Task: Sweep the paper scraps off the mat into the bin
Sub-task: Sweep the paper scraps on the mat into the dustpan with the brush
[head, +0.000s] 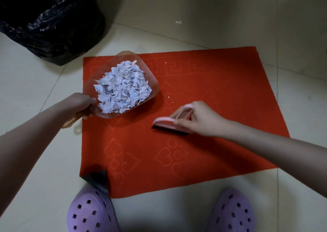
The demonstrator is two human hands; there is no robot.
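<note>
Tiled floor [194, 30]: left grip [80, 102] clasps the dustpan [129, 59] of paper scraps [122, 90], bin [51, 23] just upper left; right grip [198, 118] holds brush [168, 124].

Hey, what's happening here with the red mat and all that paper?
A person is cleaning up. The left hand grips the handle of a clear dustpan heaped with paper scraps, at the corner of the mat nearest the black-lined bin. The right hand holds a pink brush on the mat. A few tiny bits lie on the mat; nothing is tipped out yet.
</note>
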